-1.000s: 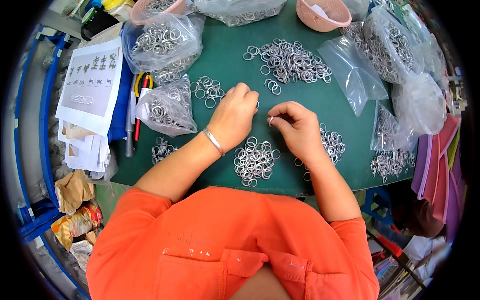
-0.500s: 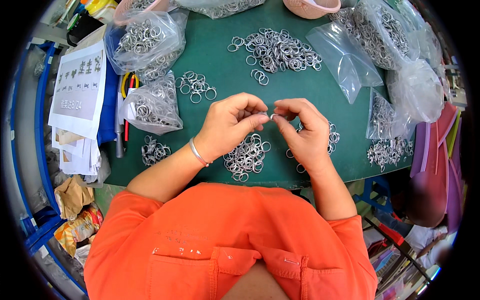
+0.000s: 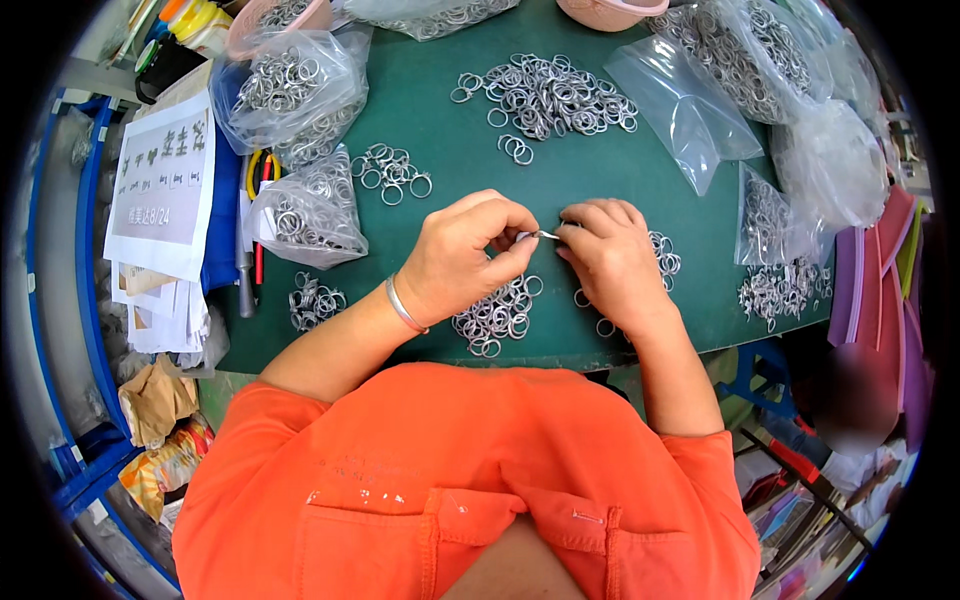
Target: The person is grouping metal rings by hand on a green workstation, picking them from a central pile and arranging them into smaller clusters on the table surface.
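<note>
Between the two hands (image 3: 458, 255) (image 3: 618, 262) sits a small metal piece (image 3: 546, 235).

bright, even light | glare on clear bag (image 3: 688, 108) | fisheye-bent edges, black corners | blurred patch right

We note left forearm (image 3: 345, 345) slanting up and rightward, left hand (image 3: 465, 248) with thumb and forefinger drawn together in pinch. Right forearm (image 3: 677, 370) steeper, leaning left; right hand (image 3: 615, 265) back upward, fingers curled, fingertips partly hidden. We see hands near each other.
</note>
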Demonstrator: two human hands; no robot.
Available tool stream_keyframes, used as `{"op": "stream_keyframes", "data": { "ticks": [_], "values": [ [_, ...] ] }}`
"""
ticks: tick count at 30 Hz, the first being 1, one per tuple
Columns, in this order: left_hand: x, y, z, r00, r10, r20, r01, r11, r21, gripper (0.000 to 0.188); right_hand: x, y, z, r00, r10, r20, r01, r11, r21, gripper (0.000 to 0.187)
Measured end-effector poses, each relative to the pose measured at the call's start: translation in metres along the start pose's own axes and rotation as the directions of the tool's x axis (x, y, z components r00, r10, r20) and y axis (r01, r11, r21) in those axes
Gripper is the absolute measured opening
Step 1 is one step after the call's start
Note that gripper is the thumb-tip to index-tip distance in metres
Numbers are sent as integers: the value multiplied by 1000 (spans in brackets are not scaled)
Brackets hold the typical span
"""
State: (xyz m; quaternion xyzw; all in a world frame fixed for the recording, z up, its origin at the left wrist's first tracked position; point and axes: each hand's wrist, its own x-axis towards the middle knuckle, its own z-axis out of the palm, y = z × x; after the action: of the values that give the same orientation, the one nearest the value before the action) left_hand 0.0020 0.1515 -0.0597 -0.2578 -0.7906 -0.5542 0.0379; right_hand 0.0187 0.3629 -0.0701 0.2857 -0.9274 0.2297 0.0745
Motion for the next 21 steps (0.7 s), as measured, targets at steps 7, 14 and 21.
{"op": "stream_keyframes", "data": {
  "ticks": [7,14,21],
  "values": [
    [1,5,-1,998,55,2,-55,997,55,13,-5,-8,-18,975,201,-90,-178,960,216,18],
    [2,10,-4,1000,3,26,-3,1000,12,19,1,-26,-17,935,289,-203,-157,855,494,13],
    [-6,8,0,988,-152,35,155,978,-142,45,-10,-11,-35,958,274,-85,-250,943,221,18]
  ]
}}
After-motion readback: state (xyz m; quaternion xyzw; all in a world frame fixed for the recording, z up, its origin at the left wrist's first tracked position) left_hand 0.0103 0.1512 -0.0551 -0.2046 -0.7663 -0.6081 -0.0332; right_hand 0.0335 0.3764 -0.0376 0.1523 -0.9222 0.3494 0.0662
